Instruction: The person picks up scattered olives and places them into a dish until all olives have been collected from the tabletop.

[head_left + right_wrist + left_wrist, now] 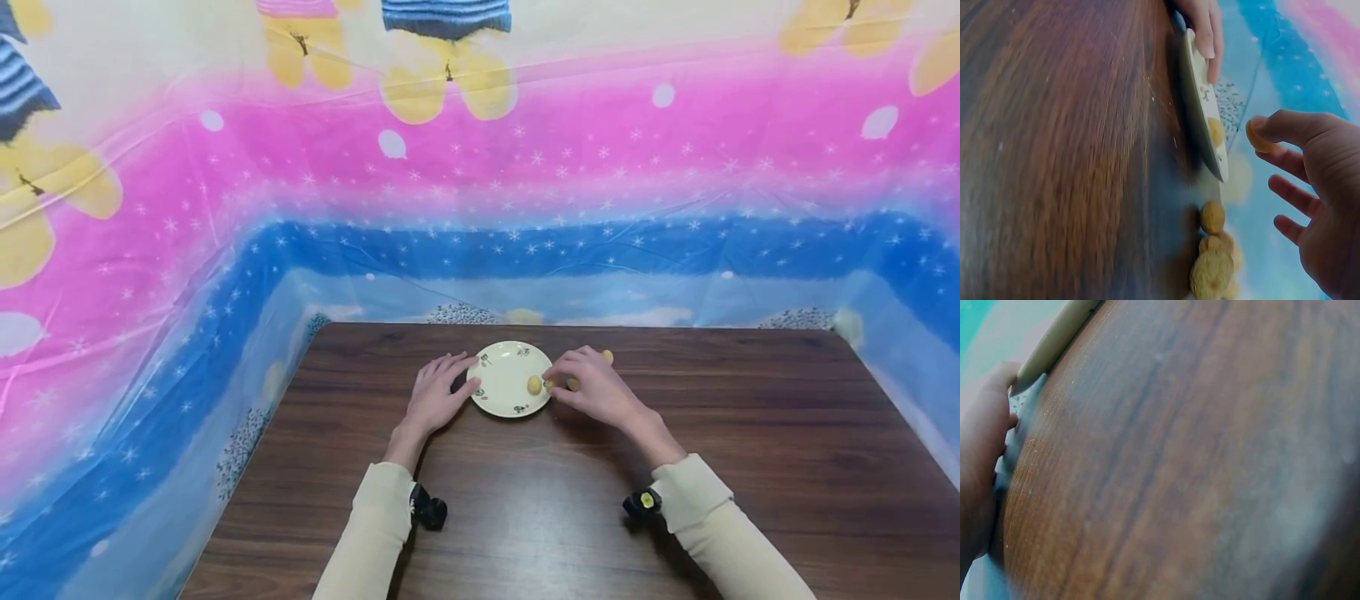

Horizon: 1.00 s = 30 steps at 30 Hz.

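Observation:
A white plate (510,375) with small printed motifs lies near the far edge of the table. My left hand (437,393) touches the left part of its rim, the thumb and fingers spread along it. On the plate's right side sits one small round golden biscuit (534,384). My right hand (595,386) is by the right rim, pinching another biscuit (1260,136) between thumb and forefinger, the other fingers apart. Several more biscuits (1212,275) lie together on the table beside the plate, partly hidden by the right hand in the head view.
The dark wood-grain table (517,517) reaches toward me. A patterned pink and blue cloth (525,192) hangs behind it and along its sides. Black wrist devices (429,507) are strapped over the cream sleeves (375,521).

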Available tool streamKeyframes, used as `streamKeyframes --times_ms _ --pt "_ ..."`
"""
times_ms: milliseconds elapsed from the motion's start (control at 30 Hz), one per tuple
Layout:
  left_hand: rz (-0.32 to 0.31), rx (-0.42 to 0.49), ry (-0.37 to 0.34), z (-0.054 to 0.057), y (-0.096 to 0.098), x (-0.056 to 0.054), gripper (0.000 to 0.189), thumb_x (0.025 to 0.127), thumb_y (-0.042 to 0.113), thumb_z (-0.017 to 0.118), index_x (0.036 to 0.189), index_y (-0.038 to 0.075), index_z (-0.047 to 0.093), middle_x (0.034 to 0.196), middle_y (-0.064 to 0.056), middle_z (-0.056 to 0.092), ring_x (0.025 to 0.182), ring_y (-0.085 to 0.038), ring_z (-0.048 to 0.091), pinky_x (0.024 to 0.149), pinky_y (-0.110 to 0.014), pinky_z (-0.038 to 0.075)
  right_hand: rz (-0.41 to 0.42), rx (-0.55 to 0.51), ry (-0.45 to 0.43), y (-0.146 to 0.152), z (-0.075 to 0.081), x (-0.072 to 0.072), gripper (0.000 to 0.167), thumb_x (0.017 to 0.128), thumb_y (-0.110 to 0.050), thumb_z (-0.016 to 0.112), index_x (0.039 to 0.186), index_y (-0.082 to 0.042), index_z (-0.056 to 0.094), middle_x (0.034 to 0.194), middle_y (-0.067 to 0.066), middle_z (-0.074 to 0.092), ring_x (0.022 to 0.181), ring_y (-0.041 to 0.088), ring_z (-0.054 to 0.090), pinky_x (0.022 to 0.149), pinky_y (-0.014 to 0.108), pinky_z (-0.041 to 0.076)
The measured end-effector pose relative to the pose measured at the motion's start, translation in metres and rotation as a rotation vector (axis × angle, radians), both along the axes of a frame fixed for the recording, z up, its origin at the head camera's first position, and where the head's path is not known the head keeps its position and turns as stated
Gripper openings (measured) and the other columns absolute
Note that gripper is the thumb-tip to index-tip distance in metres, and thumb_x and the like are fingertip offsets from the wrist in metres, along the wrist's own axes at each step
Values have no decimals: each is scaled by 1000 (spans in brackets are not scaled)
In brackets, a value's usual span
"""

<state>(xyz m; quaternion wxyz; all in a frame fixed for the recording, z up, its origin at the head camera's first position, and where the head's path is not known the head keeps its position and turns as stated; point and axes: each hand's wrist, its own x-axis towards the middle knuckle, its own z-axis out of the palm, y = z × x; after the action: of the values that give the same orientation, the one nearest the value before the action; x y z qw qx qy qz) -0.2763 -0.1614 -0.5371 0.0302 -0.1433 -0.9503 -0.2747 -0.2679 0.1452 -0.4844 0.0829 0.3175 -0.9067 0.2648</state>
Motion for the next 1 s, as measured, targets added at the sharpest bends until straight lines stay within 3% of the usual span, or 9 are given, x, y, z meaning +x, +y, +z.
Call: streamKeyframes --times_ms 200,600,1000 --pt "-5 1 6 0 1 0 53 101 56 45 147 31 49 157 0 42 149 -28 29 122 -53 18 25 6 7 -11 -4 -2 18 86 -19 78 104 -16 77 104 -1 71 107 25 57 96 46 44" --pt "7 -11 -5 0 1 0 53 101 58 44 148 32 48 157 1 41 150 -28 29 123 -52 17 88 54 -5 -32 -13 -6 18 87 -19 75 105 -16 77 106 -1 71 104 23 56 90 43 47" --pt "16 -14 2 -1 1 0 52 101 56 44 148 32 48 157 2 41 150 -27 29 122 -53 18 65 94 -22 -43 -24 -10 18 86 -22 77 104 -19 77 108 -4 72 110 24 55 97 48 44"
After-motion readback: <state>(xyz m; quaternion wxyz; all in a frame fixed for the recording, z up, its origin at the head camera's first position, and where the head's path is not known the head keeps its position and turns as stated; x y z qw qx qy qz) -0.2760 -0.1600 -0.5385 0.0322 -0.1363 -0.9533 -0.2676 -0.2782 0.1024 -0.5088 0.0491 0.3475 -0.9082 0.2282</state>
